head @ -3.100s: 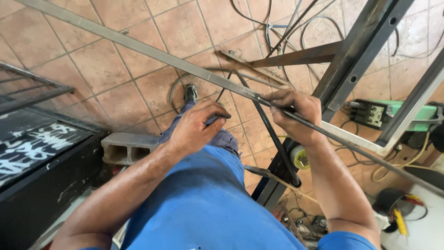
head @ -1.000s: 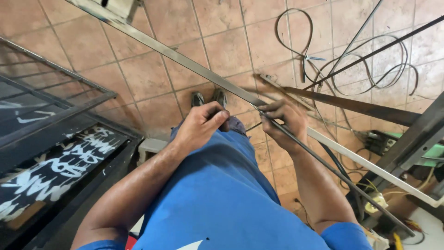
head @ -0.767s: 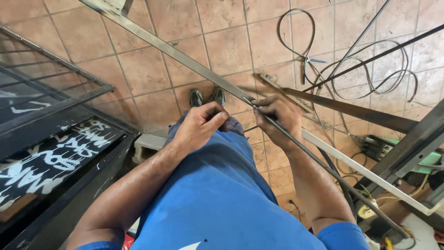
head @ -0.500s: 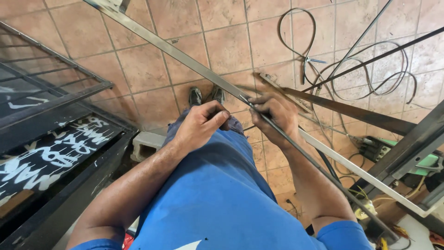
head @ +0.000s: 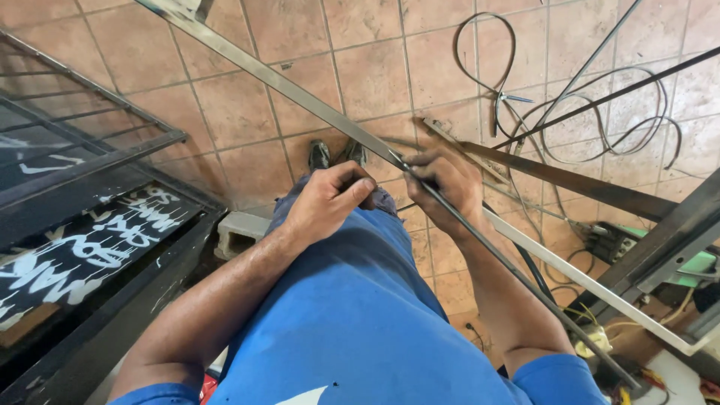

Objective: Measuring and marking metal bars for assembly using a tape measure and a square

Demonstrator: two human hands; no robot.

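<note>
A long flat steel bar (head: 285, 82) runs from the upper left down to the lower right, crossing in front of me at waist height. My right hand (head: 444, 184) is closed around the bar near its middle. A thin dark rod (head: 517, 274) lies along the bar under that hand and runs toward the lower right. My left hand (head: 328, 201) sits just left of the bar with its fingers curled in a fist; I cannot tell whether anything is in it. My shoes (head: 335, 154) show on the tiled floor below.
A black metal grille frame (head: 90, 161) and a dark painted panel (head: 82, 255) stand at the left. A grey concrete block (head: 238, 234) lies by my leg. Loose cables (head: 600, 112), dark steel bars (head: 570, 180) and a green device (head: 694, 266) crowd the right.
My view has drifted slightly; the bar and both hands keep nearly the same grip and place, with the right hand shifting a little along the bar.
</note>
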